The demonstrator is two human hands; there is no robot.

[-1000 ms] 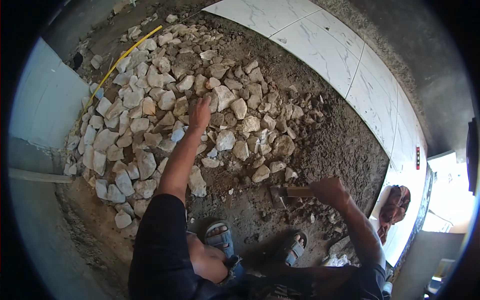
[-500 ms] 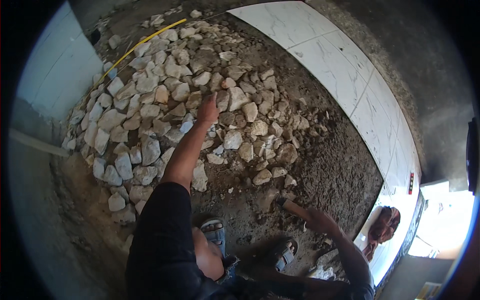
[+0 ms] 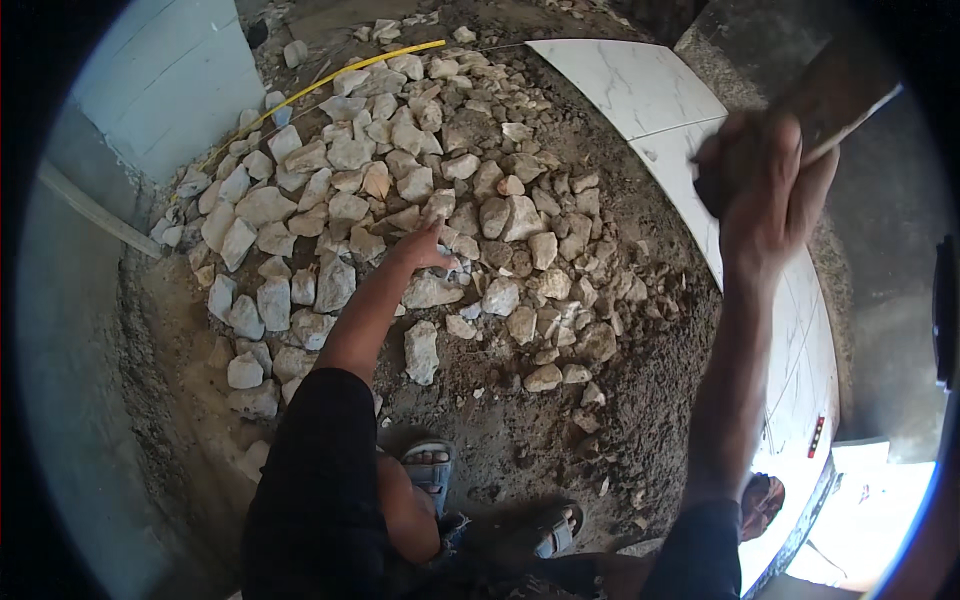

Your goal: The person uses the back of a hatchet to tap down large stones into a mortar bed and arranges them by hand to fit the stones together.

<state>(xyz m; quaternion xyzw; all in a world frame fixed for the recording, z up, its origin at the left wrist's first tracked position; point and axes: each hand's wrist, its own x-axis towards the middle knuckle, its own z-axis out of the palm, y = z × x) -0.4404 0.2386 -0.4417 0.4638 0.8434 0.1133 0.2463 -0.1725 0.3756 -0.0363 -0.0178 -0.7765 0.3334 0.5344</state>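
My left hand (image 3: 422, 250) reaches over the pile of broken stones (image 3: 350, 205), its index finger extended against a pale stone (image 3: 438, 206) and its thumb held apart. It does not appear to grip anything. My right hand (image 3: 768, 195) is raised high at the right, its fingers wrapped round a brownish wooden-handled tool (image 3: 850, 92). Motion blur and closeness to the camera keep me from making out the tool's head. Small light-coloured fragments (image 3: 462, 268) lie beside my left thumb.
White marbled tiles (image 3: 625, 85) border damp dark mortar (image 3: 660, 370) on the right. A yellow strip (image 3: 365, 63) runs along the pile's far left, near a pale block wall (image 3: 165, 85). My sandalled feet (image 3: 430, 470) stand at the near side. A reddish-brown cloth (image 3: 762, 505) lies on the tiles.
My right hand has swung up with the wooden-handled tool from low near the mortar. My left index finger now rests on a different spot in the pile. The whole view has shifted slightly.
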